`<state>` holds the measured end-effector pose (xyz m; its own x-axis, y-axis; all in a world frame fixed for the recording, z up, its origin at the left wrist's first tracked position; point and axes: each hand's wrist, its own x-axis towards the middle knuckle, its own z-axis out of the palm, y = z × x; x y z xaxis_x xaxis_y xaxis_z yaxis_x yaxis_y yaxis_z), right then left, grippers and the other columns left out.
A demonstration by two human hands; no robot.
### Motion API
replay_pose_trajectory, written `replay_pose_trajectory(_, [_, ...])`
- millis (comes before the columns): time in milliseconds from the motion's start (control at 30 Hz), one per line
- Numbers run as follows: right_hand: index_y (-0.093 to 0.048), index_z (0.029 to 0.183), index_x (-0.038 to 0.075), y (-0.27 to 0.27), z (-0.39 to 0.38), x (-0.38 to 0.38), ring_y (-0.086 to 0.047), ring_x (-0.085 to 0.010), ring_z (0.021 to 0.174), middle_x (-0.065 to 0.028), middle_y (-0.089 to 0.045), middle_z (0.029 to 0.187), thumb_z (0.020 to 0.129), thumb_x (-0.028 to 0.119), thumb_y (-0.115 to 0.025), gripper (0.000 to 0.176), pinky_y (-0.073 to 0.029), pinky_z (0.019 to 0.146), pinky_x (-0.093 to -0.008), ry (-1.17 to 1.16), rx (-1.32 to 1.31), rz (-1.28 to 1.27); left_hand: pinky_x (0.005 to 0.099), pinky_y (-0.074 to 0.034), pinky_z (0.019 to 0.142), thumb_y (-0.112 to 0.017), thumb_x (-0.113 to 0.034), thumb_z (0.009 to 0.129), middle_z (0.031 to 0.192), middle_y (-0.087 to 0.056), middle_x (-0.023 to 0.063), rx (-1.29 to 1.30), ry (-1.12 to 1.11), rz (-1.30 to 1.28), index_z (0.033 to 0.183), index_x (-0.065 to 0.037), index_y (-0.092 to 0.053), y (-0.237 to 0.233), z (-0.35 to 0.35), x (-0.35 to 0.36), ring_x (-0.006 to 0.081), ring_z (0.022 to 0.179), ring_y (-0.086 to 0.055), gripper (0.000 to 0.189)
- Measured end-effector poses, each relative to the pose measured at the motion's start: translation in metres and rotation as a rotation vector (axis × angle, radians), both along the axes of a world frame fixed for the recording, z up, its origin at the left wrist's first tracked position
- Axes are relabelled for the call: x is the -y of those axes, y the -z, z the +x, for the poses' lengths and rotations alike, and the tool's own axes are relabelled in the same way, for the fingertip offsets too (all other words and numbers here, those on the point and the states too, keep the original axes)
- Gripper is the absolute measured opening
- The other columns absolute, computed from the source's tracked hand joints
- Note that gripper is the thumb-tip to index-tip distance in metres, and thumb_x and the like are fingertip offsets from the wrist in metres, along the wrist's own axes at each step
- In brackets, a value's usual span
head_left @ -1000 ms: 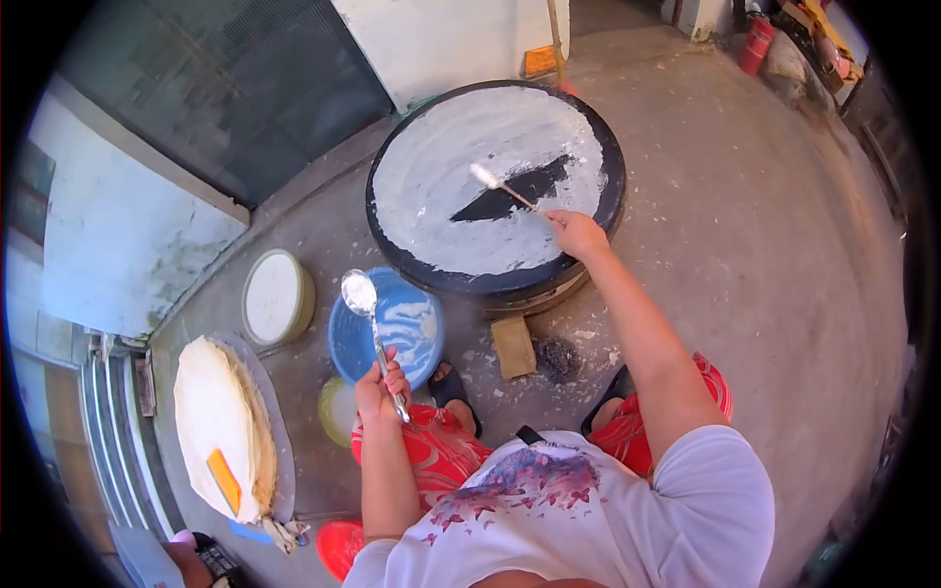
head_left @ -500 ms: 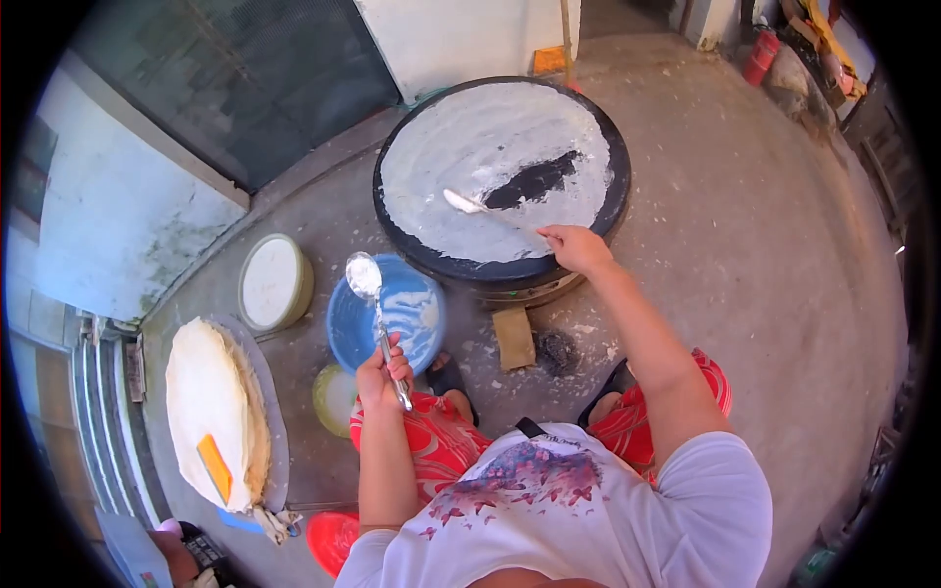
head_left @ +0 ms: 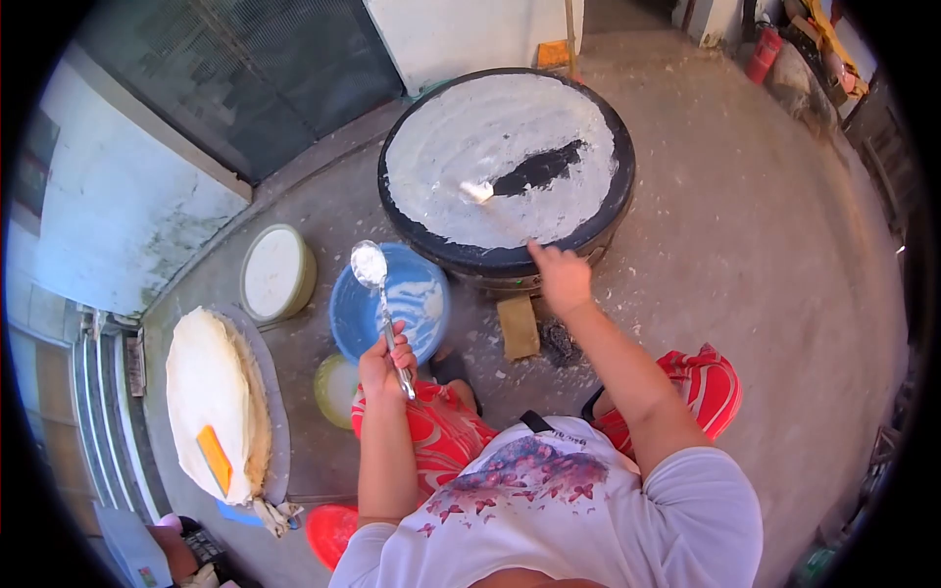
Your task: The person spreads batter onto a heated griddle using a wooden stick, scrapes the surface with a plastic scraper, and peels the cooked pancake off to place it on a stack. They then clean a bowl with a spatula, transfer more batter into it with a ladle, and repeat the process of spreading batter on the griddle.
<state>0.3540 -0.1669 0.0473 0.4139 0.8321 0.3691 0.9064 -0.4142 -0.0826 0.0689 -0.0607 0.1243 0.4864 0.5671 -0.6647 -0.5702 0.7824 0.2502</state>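
My left hand (head_left: 385, 363) is wrapped round the handle of a metal ladle (head_left: 370, 267), whose bowl holds white batter above the blue basin (head_left: 345, 323). At the near edge of the large round black griddle (head_left: 627, 176), my right hand (head_left: 561, 276) pinches the end of a thin, blurred spreading tool (head_left: 478, 191). The tool's white-coated head rests on the batter layer (head_left: 441, 137). A bare dark patch (head_left: 539, 170) shows in the layer, right of the tool's head.
A bucket of white batter (head_left: 272, 272) stands left of the basin, a green bowl (head_left: 337, 390) below it. A stack of thin flatbreads (head_left: 211, 382) carries an orange scraper (head_left: 215, 459). Cardboard (head_left: 519, 327) lies before the griddle. My feet flank it.
My right hand has moved down and slightly left, and the tool's head has shifted a little right and up. The ladle stays in my left hand, slightly higher in view.
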Motion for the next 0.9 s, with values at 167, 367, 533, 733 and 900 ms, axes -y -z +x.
replay_pose_trajectory(167, [-0.052, 0.112, 0.018, -0.023, 0.041, 0.008, -0.056, -0.0249, 0.069, -0.0067, -0.055, 0.079, 0.070, 0.009, -0.053, 0.043, -0.047, 0.060, -0.0390, 0.279, -0.323, 0.101, 0.0204, -0.035, 0.041, -0.034, -0.018, 0.091, 0.073, -0.045, 0.0061, -0.002, 0.015, 0.032, 0.104, 0.005, -0.046, 0.007, -0.003, -0.001, 0.0100, 0.050, -0.038, 0.029])
replay_pose_trajectory(367, [-0.053, 0.111, 0.019, -0.009, 0.023, 0.019, -0.056, -0.0264, 0.071, -0.0079, -0.054, 0.079, 0.067, 0.006, -0.054, 0.046, -0.047, 0.062, -0.0379, -0.013, -0.196, 0.026, 0.0197, -0.034, 0.040, -0.036, -0.018, 0.090, 0.072, -0.045, 0.0055, -0.026, -0.011, 0.006, 0.102, 0.005, -0.047, 0.005, 0.000, -0.002, 0.0098, 0.049, -0.038, 0.028])
replay_pose_trajectory(533, [-0.054, 0.110, 0.018, -0.025, 0.070, 0.020, -0.057, -0.0283, 0.076, -0.0088, -0.056, 0.084, 0.067, 0.004, -0.051, 0.046, -0.047, 0.065, -0.0388, 0.334, -0.306, 0.089, 0.0192, -0.034, 0.040, -0.036, -0.018, 0.090, 0.071, -0.045, 0.0052, -0.053, 0.006, 0.016, 0.102, 0.005, -0.048, 0.001, 0.002, 0.000, 0.0094, 0.049, -0.038, 0.027])
replay_pose_trajectory(733, [-0.054, 0.110, 0.017, -0.011, 0.047, 0.027, -0.057, -0.0285, 0.079, -0.0088, -0.057, 0.085, 0.069, 0.003, -0.049, 0.044, -0.047, 0.066, -0.0391, 0.250, -0.319, 0.136, 0.0190, -0.034, 0.040, -0.035, -0.017, 0.091, 0.071, -0.045, 0.0050, -0.082, -0.007, 0.011, 0.102, 0.004, -0.047, -0.003, 0.009, 0.002, 0.0091, 0.049, -0.038, 0.027])
replay_pose_trajectory(900, [-0.053, 0.112, 0.017, -0.027, 0.086, 0.035, -0.057, -0.0272, 0.073, -0.0095, -0.055, 0.081, 0.069, 0.003, -0.052, 0.045, -0.048, 0.063, -0.0378, 0.406, -0.315, 0.068, 0.0192, -0.034, 0.039, -0.033, -0.018, 0.091, 0.071, -0.045, 0.0049, -0.079, 0.015, -0.001, 0.102, 0.004, -0.047, -0.003, 0.010, 0.002, 0.0090, 0.049, -0.038, 0.029])
